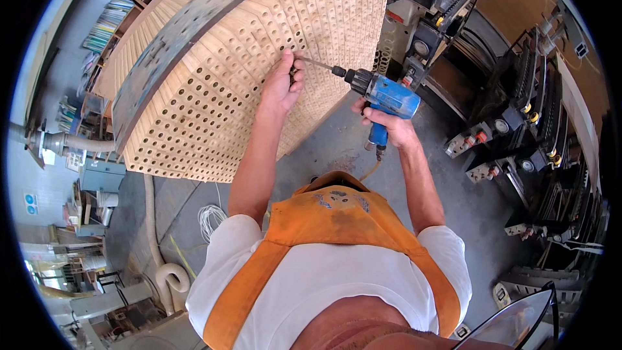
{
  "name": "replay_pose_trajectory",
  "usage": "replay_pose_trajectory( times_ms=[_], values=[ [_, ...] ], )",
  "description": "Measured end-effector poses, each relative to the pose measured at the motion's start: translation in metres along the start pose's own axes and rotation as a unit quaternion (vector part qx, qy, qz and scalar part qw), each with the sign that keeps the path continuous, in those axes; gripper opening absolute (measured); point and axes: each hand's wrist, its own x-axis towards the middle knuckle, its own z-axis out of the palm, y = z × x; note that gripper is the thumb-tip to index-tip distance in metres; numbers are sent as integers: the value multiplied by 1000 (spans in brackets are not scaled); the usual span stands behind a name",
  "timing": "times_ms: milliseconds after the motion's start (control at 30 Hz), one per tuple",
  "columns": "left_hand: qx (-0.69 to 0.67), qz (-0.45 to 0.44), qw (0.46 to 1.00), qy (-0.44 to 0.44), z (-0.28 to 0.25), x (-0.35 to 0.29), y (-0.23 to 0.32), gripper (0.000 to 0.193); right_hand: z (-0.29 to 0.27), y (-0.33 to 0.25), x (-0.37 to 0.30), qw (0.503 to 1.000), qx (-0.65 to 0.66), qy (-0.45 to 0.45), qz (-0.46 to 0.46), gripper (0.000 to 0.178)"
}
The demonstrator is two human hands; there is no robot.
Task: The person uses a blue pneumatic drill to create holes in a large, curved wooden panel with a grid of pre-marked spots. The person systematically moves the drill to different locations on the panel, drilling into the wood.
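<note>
"Blue drill (396, 98): where is it against the wooden block (217, 100)?"

"Just right of the block's right edge, with its long thin bit (316, 63) reaching left in front of the holed face."

"And the hands? Together?"

"Apart. The right hand (393, 124) is wrapped around the drill's grip, to the right of the block. The left hand (283, 84) is in front of the block's face, thumb and fingers gathered by the tip of the bit."

"Is the left one pinching something there?"

"I cannot tell; the fingers cover that spot. Nor can I tell whether the tip touches the wood."

"How does the block look?"

"Pale wood in strips, its face dotted with rows of round holes. Many toward its lower left look dark inside. A stained grey board (178, 48) lies along the block's left part."

"What else is around it?"

"Below the block, an orange apron (343, 217) over a white shirt, and a coil of white cable (208, 221) on the grey floor (327, 139). A pale hose (151, 220) runs down below its left corner."
</note>
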Motion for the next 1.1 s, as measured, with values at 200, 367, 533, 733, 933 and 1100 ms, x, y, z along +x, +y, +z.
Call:
replay_pose_trajectory(
  times_ms=[200,367,533,733,933,1100],
  values=[
    [140,-24,990,-17,10,1,-3,31,-18,1,-7,1000,-21,-20,2,32],
    [135,-25,990,-10,19,11,-7,31,-17,13,-6,994,-95,1,-44,32],
    [56,23,998,-17,36,25,6,28,15,-1,4,997,-28,47,-51,21],
    [-48,48,996,-56,37,34,2,25,31,-4,37,997,-29,42,-58,24],
    [-68,4,996,-54,27,36,-7,22,26,-15,43,993,-85,34,-77,22],
    [25,-96,994,-54,14,12,-31,25,28,-18,42,981,-155,31,-111,22]
  ],
)
